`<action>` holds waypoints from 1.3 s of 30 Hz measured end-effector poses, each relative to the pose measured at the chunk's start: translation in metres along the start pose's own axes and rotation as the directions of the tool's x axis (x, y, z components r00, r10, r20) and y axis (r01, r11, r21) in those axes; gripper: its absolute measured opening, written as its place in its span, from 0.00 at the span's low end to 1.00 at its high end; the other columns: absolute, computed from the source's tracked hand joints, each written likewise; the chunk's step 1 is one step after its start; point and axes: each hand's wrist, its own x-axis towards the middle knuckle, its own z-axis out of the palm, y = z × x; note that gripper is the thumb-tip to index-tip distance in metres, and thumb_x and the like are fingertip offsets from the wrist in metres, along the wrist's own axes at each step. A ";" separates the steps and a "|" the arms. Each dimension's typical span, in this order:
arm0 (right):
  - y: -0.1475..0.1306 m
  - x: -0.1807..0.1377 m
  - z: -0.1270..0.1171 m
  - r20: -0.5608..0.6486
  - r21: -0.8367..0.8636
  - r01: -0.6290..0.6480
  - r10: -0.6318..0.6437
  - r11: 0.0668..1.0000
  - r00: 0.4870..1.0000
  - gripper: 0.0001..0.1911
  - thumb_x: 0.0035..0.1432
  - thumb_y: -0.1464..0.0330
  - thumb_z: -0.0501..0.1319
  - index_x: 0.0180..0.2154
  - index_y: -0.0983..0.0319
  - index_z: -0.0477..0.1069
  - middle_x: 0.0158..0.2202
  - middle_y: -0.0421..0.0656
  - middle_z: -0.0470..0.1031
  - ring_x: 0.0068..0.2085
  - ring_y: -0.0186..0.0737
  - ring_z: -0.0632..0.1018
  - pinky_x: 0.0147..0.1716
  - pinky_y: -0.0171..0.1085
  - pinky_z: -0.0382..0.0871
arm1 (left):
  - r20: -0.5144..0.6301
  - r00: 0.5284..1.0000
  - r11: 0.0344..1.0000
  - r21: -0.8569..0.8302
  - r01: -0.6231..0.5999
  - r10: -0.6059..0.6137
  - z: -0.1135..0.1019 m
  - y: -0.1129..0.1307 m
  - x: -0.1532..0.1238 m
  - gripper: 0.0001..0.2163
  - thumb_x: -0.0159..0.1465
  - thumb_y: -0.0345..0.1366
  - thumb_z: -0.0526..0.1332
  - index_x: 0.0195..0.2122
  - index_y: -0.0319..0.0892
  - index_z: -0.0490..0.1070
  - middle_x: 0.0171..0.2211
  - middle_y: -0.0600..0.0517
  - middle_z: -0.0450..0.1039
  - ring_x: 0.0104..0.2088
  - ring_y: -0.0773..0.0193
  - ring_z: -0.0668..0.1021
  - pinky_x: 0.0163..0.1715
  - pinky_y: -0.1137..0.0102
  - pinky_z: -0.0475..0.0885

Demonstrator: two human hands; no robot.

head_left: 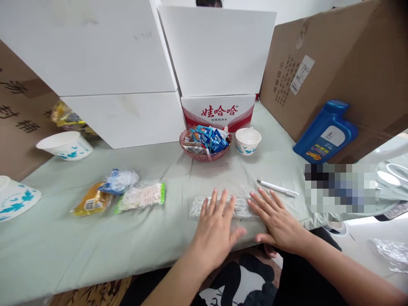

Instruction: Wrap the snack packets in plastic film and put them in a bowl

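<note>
A long strip of clear bubble wrap (pixel 196 207) lies across the cloth near the table's front edge; what is inside it, if anything, I cannot make out. My left hand (pixel 216 229) rests with fingers spread on its left and middle part. Over its right end lie the fingertips of my right hand (pixel 279 223), also flat and spread. Just beyond my right hand is a white pen (pixel 278 188). To the left of the strip sit a green-edged clear packet (pixel 142 196), a blue-and-white packet (pixel 119 181) and an orange packet (pixel 93 199).
A pink glass bowl (pixel 205 155) of small sachets and a paper bowl (pixel 248 142) stand at the back, before white boxes (pixel 223 55). A blue bottle (pixel 327 131) leans by a cardboard box (pixel 318 72) at right. More paper bowls (pixel 72 148) are at left.
</note>
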 end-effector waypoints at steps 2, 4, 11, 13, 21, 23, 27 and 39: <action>-0.004 0.003 0.008 0.076 0.021 -0.013 0.011 1.000 0.997 0.52 0.54 0.38 0.52 0.67 0.66 0.48 0.67 0.57 0.54 0.67 0.61 0.51 0.61 0.62 0.50 | 0.175 0.984 0.999 -0.034 0.027 -0.021 0.011 0.008 0.001 0.39 0.58 0.58 0.61 0.66 0.43 0.54 0.69 0.39 0.47 0.67 0.31 0.47 0.59 0.35 0.50; -0.004 0.001 0.010 0.118 0.024 -0.039 0.036 0.999 0.992 0.52 0.53 0.40 0.56 0.67 0.66 0.48 0.67 0.57 0.53 0.68 0.60 0.51 0.60 0.61 0.51 | 0.250 0.967 0.998 -0.044 0.053 -0.040 0.016 0.006 0.004 0.40 0.58 0.58 0.60 0.67 0.46 0.52 0.70 0.40 0.43 0.68 0.32 0.42 0.60 0.33 0.44; 0.010 -0.047 -0.009 0.033 0.012 -0.090 0.090 0.996 0.995 0.26 0.61 0.69 0.58 0.60 0.60 0.62 0.60 0.51 0.67 0.60 0.52 0.67 0.54 0.54 0.63 | 0.219 0.976 0.999 -0.045 0.005 0.005 0.005 -0.015 0.013 0.29 0.64 0.50 0.59 0.65 0.48 0.57 0.69 0.44 0.45 0.69 0.40 0.45 0.63 0.38 0.41; 0.012 -0.062 -0.014 -0.028 0.059 -0.060 0.062 0.996 0.998 0.20 0.62 0.71 0.57 0.56 0.58 0.66 0.55 0.49 0.73 0.56 0.49 0.71 0.51 0.50 0.66 | 0.145 0.989 0.999 -0.029 0.023 -0.018 0.002 -0.004 0.010 0.26 0.63 0.44 0.62 0.61 0.45 0.63 0.68 0.42 0.50 0.68 0.39 0.49 0.63 0.39 0.46; -0.010 -0.040 -0.061 -0.064 0.344 0.080 -0.062 0.936 0.996 0.15 0.61 0.75 0.55 0.49 0.57 0.68 0.42 0.47 0.77 0.50 0.48 0.75 0.49 0.50 0.69 | 0.159 0.973 0.949 -0.293 -0.113 0.165 0.002 0.032 -0.012 0.25 0.59 0.40 0.66 0.57 0.44 0.66 0.58 0.42 0.64 0.60 0.44 0.64 0.56 0.48 0.64; -0.015 -0.019 -0.078 -0.013 0.440 0.107 -0.113 0.892 0.993 0.16 0.61 0.76 0.54 0.50 0.57 0.67 0.40 0.46 0.77 0.48 0.45 0.76 0.47 0.47 0.70 | 0.166 0.953 0.916 -0.356 -0.183 0.255 -0.001 0.018 -0.011 0.22 0.58 0.33 0.66 0.54 0.47 0.68 0.59 0.46 0.65 0.62 0.47 0.62 0.58 0.50 0.62; -0.007 0.033 -0.083 0.037 0.542 0.092 -0.133 0.835 0.990 0.13 0.65 0.72 0.53 0.49 0.58 0.68 0.38 0.45 0.78 0.39 0.38 0.78 0.40 0.38 0.72 | 0.222 0.907 0.826 -0.527 -0.198 0.359 -0.013 -0.016 -0.005 0.21 0.58 0.26 0.62 0.51 0.51 0.71 0.57 0.55 0.70 0.63 0.57 0.64 0.62 0.57 0.60; 0.047 0.137 0.018 0.145 0.219 -0.199 0.170 0.955 0.975 0.10 0.63 0.68 0.58 0.46 0.61 0.71 0.36 0.43 0.80 0.36 0.38 0.78 0.34 0.33 0.65 | 0.316 0.931 0.747 -0.661 0.076 0.184 -0.009 -0.035 0.003 0.38 0.59 0.28 0.58 0.69 0.49 0.41 0.53 0.52 0.74 0.58 0.58 0.70 0.58 0.58 0.64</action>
